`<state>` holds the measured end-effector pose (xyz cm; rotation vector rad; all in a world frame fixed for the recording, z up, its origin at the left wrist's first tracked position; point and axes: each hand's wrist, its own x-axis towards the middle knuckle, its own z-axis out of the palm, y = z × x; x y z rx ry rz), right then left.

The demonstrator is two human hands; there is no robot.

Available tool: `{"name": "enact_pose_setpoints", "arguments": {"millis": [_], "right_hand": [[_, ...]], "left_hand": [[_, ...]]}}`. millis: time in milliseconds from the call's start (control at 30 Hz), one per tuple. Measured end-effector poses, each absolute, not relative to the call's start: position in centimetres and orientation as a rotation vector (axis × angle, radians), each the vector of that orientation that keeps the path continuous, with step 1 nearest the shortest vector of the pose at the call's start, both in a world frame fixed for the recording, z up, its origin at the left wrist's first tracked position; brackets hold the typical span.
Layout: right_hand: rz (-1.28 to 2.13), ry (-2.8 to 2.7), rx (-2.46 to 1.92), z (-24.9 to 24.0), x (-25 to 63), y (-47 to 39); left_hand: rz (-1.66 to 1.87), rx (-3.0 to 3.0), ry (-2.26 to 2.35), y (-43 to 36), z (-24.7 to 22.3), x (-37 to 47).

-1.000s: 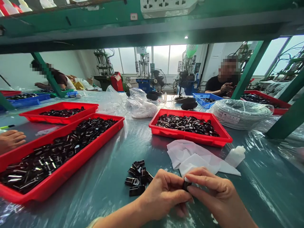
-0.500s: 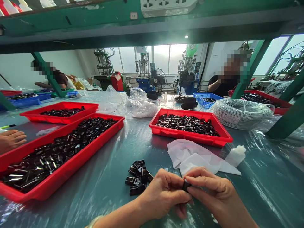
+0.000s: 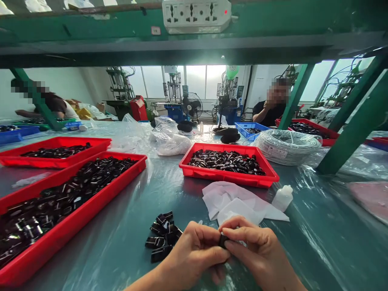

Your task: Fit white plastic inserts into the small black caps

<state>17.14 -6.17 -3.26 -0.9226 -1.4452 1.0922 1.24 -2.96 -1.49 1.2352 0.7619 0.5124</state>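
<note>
Between the fingertips of both hands is a small black part (image 3: 223,240), partly covered by the fingers. My left hand (image 3: 194,250) pinches it from the left, and my right hand (image 3: 254,246) grips it from the right with thumb and forefinger. Several black parts (image 3: 160,242) lie in a loose pile just left of my left hand. Behind my right hand, a crumpled white cloth (image 3: 230,198) rests on the table, with a small white bottle (image 3: 282,198) at its right end.
Red trays (image 3: 227,176) (image 3: 91,214) (image 3: 54,162) full of black parts stand ahead and left. A wire coil (image 3: 286,147) sits beside a green post (image 3: 348,133). Overhead runs a green shelf (image 3: 91,32) with a power strip (image 3: 197,16). Two people sit across the table.
The view has shifted right and tilted up, so the trays appear further left. The hand at the far left edge is out of view. Both my hands still hold the black part.
</note>
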Motion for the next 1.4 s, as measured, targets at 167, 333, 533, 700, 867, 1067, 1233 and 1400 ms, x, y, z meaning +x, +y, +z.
{"name": "enact_pose_setpoints", "arguments": {"millis": [167, 333, 533, 700, 867, 1067, 1233, 1400], "right_hand": [[1.062, -1.426, -0.896, -2.9, 16.9, -6.2], [0.984, -1.530, -1.041, -1.9, 17.8, -6.0], [0.895, -1.126, -1.233, 2.0, 21.3, -5.6], [0.761, -1.082, -1.251, 5.0, 24.3, -8.0], [0.715, -1.065, -1.380, 5.5, 26.5, -11.7], [0.696, -1.050, -1.516, 6.5, 27.9, -15.4], [0.580, -0.941, -1.618, 6.9, 29.3, -17.9], [0.647, -0.958, -1.614, 5.7, 30.7, -19.2]], "left_hand": [[0.490, 1.215, 0.738, -2.8, -1.5, 1.2], [0.488, 1.269, 0.780, -2.5, -1.7, 1.3], [0.442, 1.380, 0.875, -2.5, -2.7, 1.5], [0.484, 1.471, 0.904, -2.6, -3.1, 1.6], [0.590, 1.502, 0.992, -1.5, -3.3, 2.8], [0.591, 1.545, 1.051, 0.1, -3.2, 3.6], [0.539, 1.575, 1.037, 0.7, -2.7, 4.0], [0.530, 1.605, 1.049, 1.2, -2.0, 5.2]]}}
